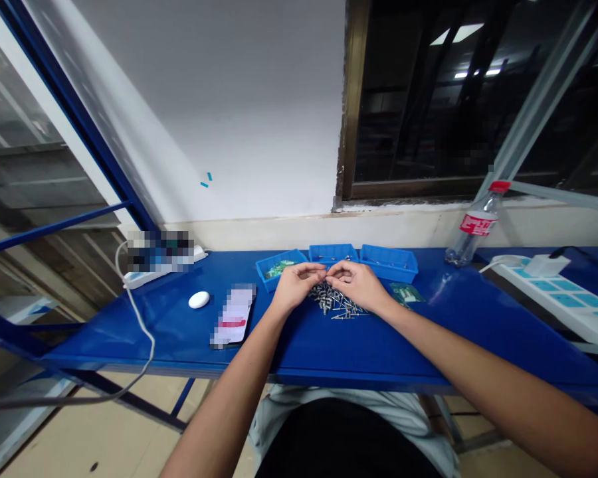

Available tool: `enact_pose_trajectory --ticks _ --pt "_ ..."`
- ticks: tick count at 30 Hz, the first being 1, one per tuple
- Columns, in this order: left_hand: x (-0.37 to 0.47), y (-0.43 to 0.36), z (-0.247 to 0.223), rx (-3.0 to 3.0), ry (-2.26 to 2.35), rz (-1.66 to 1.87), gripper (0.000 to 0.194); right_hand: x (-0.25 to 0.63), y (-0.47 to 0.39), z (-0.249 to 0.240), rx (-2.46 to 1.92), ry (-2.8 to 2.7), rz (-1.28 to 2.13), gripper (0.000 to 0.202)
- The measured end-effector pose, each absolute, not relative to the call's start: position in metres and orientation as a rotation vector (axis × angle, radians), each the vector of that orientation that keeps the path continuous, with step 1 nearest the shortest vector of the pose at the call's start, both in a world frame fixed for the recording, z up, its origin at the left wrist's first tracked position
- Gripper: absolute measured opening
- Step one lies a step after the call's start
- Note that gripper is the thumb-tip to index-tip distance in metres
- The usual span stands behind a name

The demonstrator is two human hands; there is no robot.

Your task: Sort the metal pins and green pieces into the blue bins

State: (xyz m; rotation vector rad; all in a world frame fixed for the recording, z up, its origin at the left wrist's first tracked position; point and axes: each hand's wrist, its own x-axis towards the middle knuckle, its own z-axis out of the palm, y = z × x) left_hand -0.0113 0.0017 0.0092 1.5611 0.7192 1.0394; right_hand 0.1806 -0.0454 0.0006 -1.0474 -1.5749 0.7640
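Silver metal pins lay in a loose, tangled heap on the blue table, beneath and just in front of the person's two hands. The left hand and the right hand met above the heap, fingers bent inward and tips close together or touching; whether either pinched a pin could not be told, as the fingers hid what lay between them.

Pieces so slim seemed best handled with light thumb and forefinger tips, one at a time, lifted by an exposed end rather than pulled from under others. Working low over the heap would have let a slip land among its fellows, and relaxed wrists would have spared it a knock.

Behind the hands stood three blue bins: the left bin held green and white bits, the middle bin some slim metal pieces, and the right bin a few thin ones. A green packet lay beside the right forearm. A phone and a white oval object sat to the left; a tilted-looking bottle and a power strip stood to the right. Beyond rose a pale wall and a dark window.
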Motion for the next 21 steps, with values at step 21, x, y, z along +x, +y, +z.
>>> enact_pose_trajectory --ticks 21 --pt "-0.0097 -0.0007 0.0087 1.621 0.667 1.069 0.026 0.181 -0.0418 0.0039 -1.027 -1.592 0.71 0.018"
